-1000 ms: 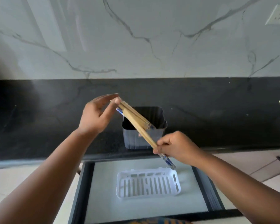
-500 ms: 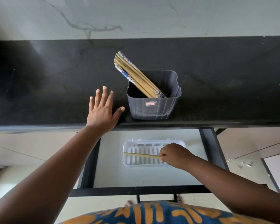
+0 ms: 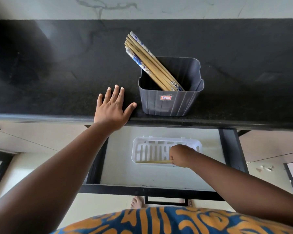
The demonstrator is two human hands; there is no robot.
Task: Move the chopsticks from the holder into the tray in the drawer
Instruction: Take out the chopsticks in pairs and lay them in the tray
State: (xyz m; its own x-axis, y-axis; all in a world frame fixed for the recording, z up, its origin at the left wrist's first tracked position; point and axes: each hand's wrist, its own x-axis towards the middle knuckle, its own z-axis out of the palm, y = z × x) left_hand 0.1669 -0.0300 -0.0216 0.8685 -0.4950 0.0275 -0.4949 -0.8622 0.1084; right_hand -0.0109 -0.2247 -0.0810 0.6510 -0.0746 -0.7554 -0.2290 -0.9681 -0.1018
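One chopstick (image 3: 153,161) lies lengthwise along the near edge of the white tray (image 3: 137,149), which sits on the floor of the open drawer (image 3: 230,149). The right hand (image 3: 181,156) is down in the tray with its fingers curled around the right end of that stick; likely it is setting the stick flat against the tray's near wall so that it will not roll. The rest of the chopsticks (image 3: 147,59), a bundle of plain wooden and blue-patterned ones, stand in the grey holder (image 3: 171,102) on the black counter (image 3: 57,73), leaning up and to the left against its rim, tips well clear of it. The holder sits near the counter's front edge, directly above the drawer, which keeps each transfer short. The left hand (image 3: 112,108) lies on the counter just left of the holder, fingers straight and spread, gripping nothing; it seems to brace the person while leaning over. Judged from the count, most of the job is left.
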